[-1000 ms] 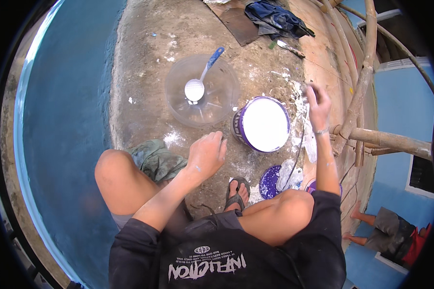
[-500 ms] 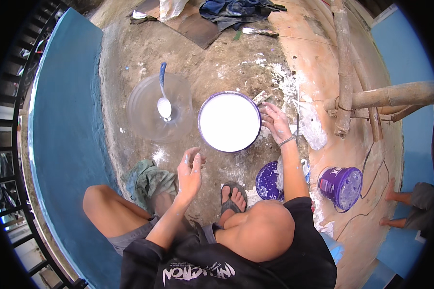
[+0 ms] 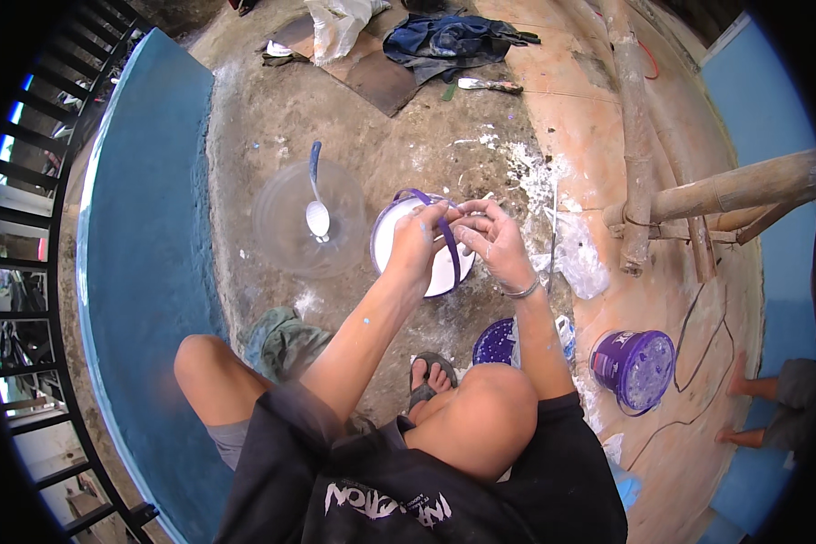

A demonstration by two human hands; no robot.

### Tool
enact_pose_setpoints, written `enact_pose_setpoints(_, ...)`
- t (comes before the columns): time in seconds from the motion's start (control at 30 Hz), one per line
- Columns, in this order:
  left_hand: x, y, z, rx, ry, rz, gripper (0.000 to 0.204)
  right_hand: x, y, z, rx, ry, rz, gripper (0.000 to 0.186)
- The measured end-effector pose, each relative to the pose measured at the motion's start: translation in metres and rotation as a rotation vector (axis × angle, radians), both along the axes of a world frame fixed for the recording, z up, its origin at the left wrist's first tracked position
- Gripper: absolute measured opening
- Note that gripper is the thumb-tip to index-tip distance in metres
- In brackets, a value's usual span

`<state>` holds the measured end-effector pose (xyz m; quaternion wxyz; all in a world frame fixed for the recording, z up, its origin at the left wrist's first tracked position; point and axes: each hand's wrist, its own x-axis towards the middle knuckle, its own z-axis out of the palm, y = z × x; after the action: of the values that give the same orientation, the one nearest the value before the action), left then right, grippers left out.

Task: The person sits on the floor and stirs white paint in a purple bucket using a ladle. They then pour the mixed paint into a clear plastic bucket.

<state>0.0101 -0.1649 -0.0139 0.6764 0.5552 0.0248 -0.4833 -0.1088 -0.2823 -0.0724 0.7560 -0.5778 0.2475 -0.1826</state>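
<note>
A bucket (image 3: pixel 385 245) with a purple rim, filled with white paint-like liquid, stands on the ground in front of me. Its purple handle (image 3: pixel 451 247) is raised and arcs over the opening. My left hand (image 3: pixel 414 243) reaches across the bucket, fingers closed on the handle. From the right, my right hand (image 3: pixel 491 238) meets it there, its fingertips bent in against the handle beside the left fingers. Left of the bucket lies a clear round plastic basin or lid (image 3: pixel 276 218), with a blue-handled white spoon (image 3: pixel 316 216) resting on it.
To my right are a speckled purple lid (image 3: pixel 493 344), a purple bucket (image 3: pixel 633 365) on its side, and a crumpled plastic bag (image 3: pixel 582 258). Bamboo poles (image 3: pixel 730 184) rise at the right; a blue wall (image 3: pixel 150 218) bounds the left. Another person's feet (image 3: pixel 748 412) show far right.
My left hand has moved forward and right to the bucket, and my right hand has shifted slightly inward. The purple handle is now raised between them.
</note>
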Motion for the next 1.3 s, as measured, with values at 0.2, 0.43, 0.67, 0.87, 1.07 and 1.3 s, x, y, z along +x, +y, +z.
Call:
enact_pose_setpoints(0.2,-0.002,0.0,0.018,0.18,-0.058,0.145,0.013,-0.042,-0.012,-0.094,0.074,0.183,-0.285,0.027)
enact_pose_setpoints(0.43,-0.005,0.018,0.032,0.218,0.007,0.121,0.006,-0.051,0.028,-0.196,0.342,0.34,-0.165,0.046)
enact_pose_setpoints(0.67,-0.03,0.048,0.038,0.135,-0.37,-0.101,0.016,-0.055,0.054,-0.168,0.582,0.289,-0.107,0.049)
enact_pose_setpoints(0.87,-0.046,0.07,0.047,0.318,-0.809,-0.095,0.029,-0.077,0.086,-0.118,0.636,0.234,-0.098,0.049)
enact_pose_setpoints(1.07,-0.037,0.093,0.075,0.23,-0.705,-0.133,0.029,-0.091,0.095,-0.083,0.585,0.23,-0.098,0.049)
enact_pose_setpoints(1.3,-0.007,0.09,0.089,0.154,-0.705,-0.092,0.024,-0.09,0.059,-0.095,0.653,0.113,0.003,0.049)
